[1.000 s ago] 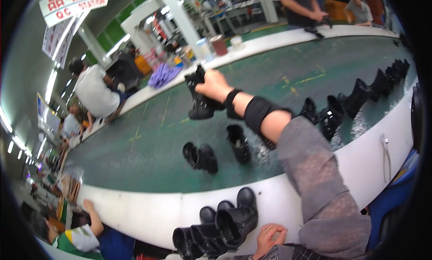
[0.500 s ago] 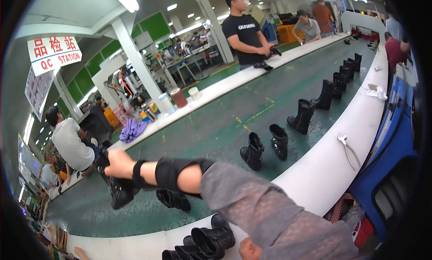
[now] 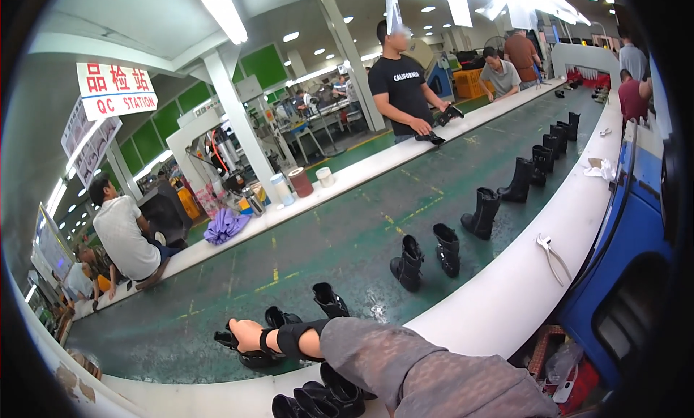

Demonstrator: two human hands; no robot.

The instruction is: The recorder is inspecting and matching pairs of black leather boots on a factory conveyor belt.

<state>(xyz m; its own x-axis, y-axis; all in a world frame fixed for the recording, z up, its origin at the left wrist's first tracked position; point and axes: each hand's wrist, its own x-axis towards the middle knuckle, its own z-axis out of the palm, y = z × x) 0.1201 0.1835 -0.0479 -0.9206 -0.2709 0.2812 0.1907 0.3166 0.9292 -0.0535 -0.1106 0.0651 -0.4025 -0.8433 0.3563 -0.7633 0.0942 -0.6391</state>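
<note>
At the lower left of the frame, we are gripping a black boot (image 3: 259, 360) over the green worktop (image 3: 340, 233) with our right hand (image 3: 246, 335), its fingers seemingly curling closed around the upper part, while we cannot tell how our left hand's fingers are set. Two loose boots (image 3: 330, 300) are standing near that wrist, and a row of boots (image 3: 515, 181) is stretching toward the upper right. Below, we are seeing clustered boots (image 3: 318, 402) at bottom centre, and pliers (image 3: 554, 259) are lying on the white ledge (image 3: 499, 302) at right.
</note>
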